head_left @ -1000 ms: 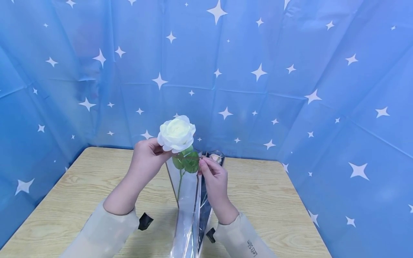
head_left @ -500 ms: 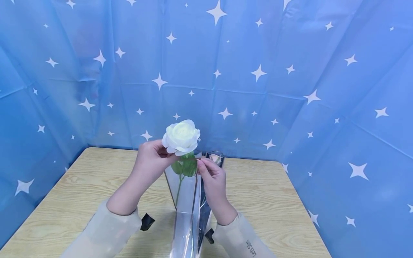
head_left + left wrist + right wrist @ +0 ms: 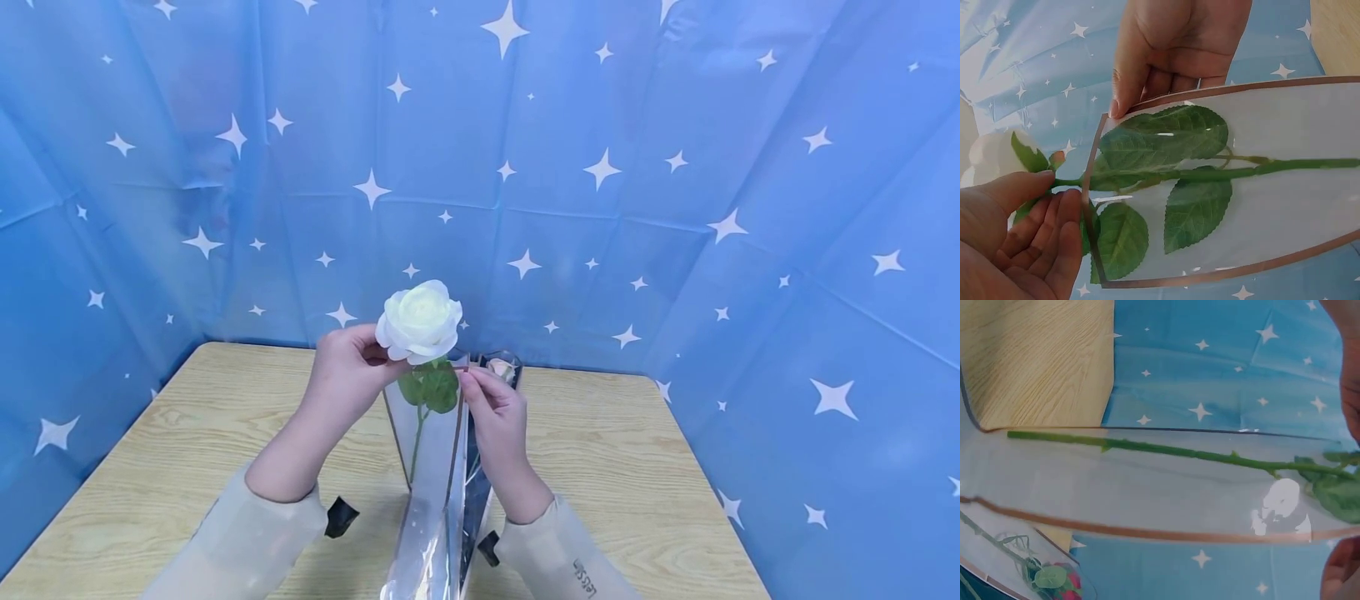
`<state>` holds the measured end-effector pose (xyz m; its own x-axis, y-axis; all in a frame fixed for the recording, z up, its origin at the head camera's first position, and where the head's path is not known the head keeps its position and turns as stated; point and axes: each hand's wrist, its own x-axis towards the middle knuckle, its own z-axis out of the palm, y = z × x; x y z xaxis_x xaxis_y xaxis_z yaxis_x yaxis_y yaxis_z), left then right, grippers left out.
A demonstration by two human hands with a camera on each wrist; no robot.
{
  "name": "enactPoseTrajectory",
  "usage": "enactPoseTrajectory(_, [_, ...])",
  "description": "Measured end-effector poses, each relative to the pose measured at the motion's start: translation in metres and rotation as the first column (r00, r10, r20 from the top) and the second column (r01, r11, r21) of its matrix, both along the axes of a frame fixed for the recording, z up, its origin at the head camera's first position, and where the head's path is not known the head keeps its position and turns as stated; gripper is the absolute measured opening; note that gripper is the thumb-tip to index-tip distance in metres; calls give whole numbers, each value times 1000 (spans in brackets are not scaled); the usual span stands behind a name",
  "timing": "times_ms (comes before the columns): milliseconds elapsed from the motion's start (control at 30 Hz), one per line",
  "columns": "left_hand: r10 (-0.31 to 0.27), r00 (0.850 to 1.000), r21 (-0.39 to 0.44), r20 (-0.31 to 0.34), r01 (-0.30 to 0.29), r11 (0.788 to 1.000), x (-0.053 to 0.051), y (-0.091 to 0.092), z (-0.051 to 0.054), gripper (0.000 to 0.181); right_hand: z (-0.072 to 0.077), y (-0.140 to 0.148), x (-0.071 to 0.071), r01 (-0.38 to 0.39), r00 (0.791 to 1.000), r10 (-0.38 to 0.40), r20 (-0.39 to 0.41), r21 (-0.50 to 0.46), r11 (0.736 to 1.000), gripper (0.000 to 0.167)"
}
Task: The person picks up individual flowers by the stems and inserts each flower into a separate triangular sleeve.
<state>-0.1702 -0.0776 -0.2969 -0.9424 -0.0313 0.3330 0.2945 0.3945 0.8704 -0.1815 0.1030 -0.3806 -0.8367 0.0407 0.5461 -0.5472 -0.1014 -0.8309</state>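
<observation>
My left hand [image 3: 348,371] pinches the stem of a white rose [image 3: 420,321] just below its bloom; the left wrist view shows thumb and fingers on the green stem [image 3: 1266,167]. Most leaves and the lower stem lie inside a clear plastic flower sleeve [image 3: 431,475] with a brown border. The bloom stays outside the sleeve's top edge. My right hand [image 3: 498,429] pinches the sleeve's top corner between thumb and fingers. In the right wrist view, the stem's cut end [image 3: 1013,434] lies inside the sleeve, well above its narrow part.
Beside this sleeve on the right lies a dark-backed sleeve [image 3: 476,492] with a pale rose [image 3: 500,367] in it. A red flower [image 3: 1069,584] in clear wrap shows at the right wrist view's lower left. Starry blue curtains surround the wooden table [image 3: 600,467].
The white rose and my left hand have moved slightly right and down, bringing the rose nearer my right hand. My right hand keeps pinching the sleeve, almost still.
</observation>
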Motion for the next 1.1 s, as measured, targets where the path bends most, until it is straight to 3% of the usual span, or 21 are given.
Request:
enactPoseTrajectory(100, [-9, 1000, -16, -11, 9, 1000, 1, 2, -1, 21, 1, 0, 1, 14, 1000, -14, 5, -2, 1000, 23])
enactPoseTrajectory(233, [-20, 988, -131, -152, 0, 991, 5, 4, -2, 19, 3, 0, 1, 27, 999, -25, 45, -36, 999, 25])
enactPoseTrajectory(333, [-18, 950, -245, -313, -62, 968, 8, 5, -3, 20, 4, 2, 2, 35, 995, -27, 92, -88, 996, 27])
enactPoseTrajectory(467, [-14, 895, -283, -446, -126, 951, 7, 4, -3, 32, 5, 6, 1, 42, 992, -23, 121, -158, 987, 23])
enactPoseTrajectory(633, [-46, 856, -253, -514, -100, 962, 3, -1, -4, 73, 4, 9, -1, 54, 992, -30, 125, -193, 980, 12])
enactPoseTrajectory(800, [-170, 793, -315, -585, -28, 949, -4, -1, -9, 110, 4, 10, -3, 55, 990, -24, 141, -219, 974, 13])
enactPoseTrajectory(967, [-228, 770, -386, -596, -27, 922, -11, -1, -15, 120, 2, 10, -5, 14, 990, 17, 139, -222, 975, 14])
enactPoseTrajectory(1100, [-237, 768, -444, -595, -68, 894, -17, -3, -18, 126, 2, 9, -5, -18, 991, 45, 129, -202, 979, 14])
